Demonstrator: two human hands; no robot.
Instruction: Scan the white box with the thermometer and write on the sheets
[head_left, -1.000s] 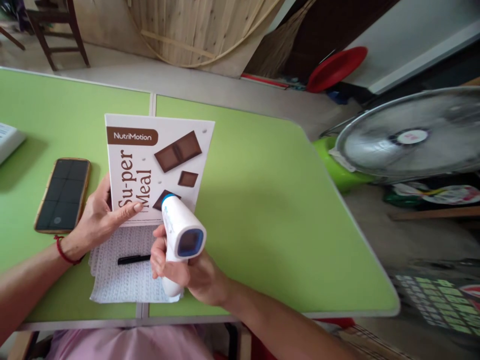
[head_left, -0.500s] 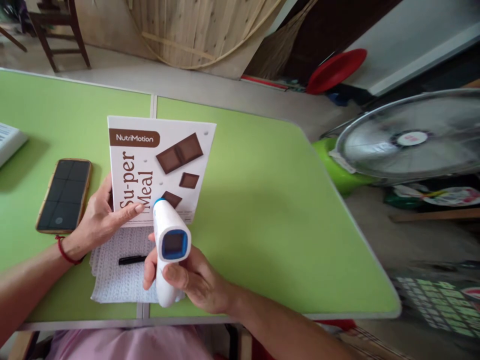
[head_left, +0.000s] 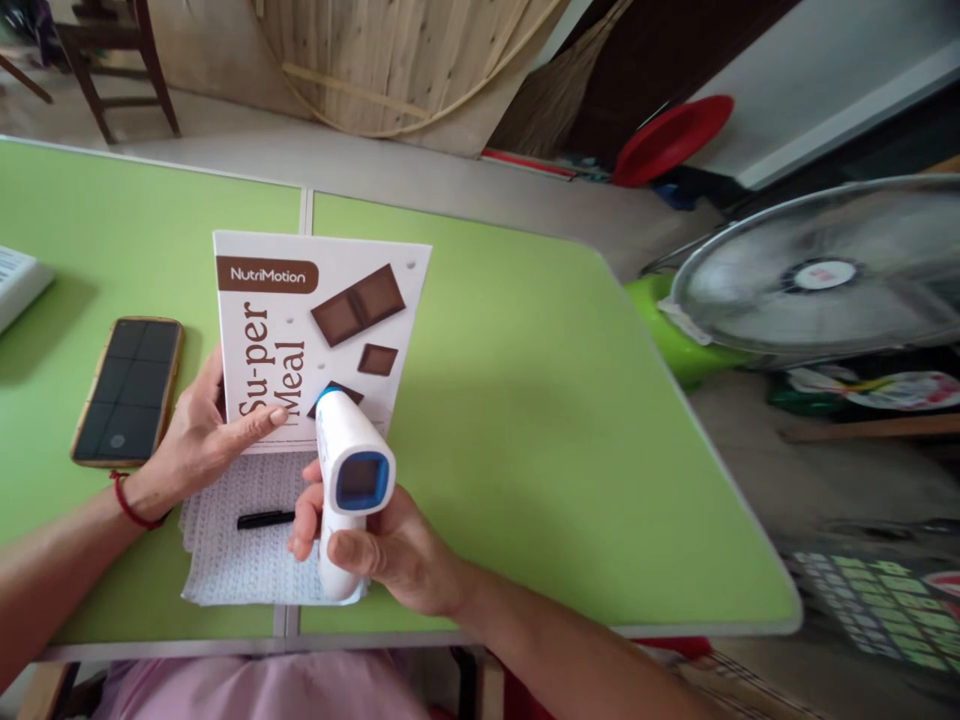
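My left hand (head_left: 206, 425) is closed on the left edge of a white box (head_left: 375, 400) printed with "NutriMotion", "Su-per Meal" and chocolate pieces, its thumb across the front and the other fingers behind, mostly hidden. The box is tilted up with its front towards me. In my right hand (head_left: 405, 555) is a white and blue infrared thermometer (head_left: 360, 445), gripped round the handle, with its dark screen facing me. The thermometer's front end overlaps the lower part of the box in view; I cannot tell if they touch. Beneath lie handwritten paper (head_left: 225, 570) and a black pen (head_left: 262, 520).
On the green table (head_left: 562, 450) a phone (head_left: 127, 390) lies left of my left hand. A white object (head_left: 19, 285) sits at the far left edge. Beyond the table's right side stands a fan (head_left: 817, 275). A chair (head_left: 112, 60) and a red basin (head_left: 671, 140) are behind.
The thermometer in my right hand has shifted slightly to the right and up. My left hand and the box have hardly moved.
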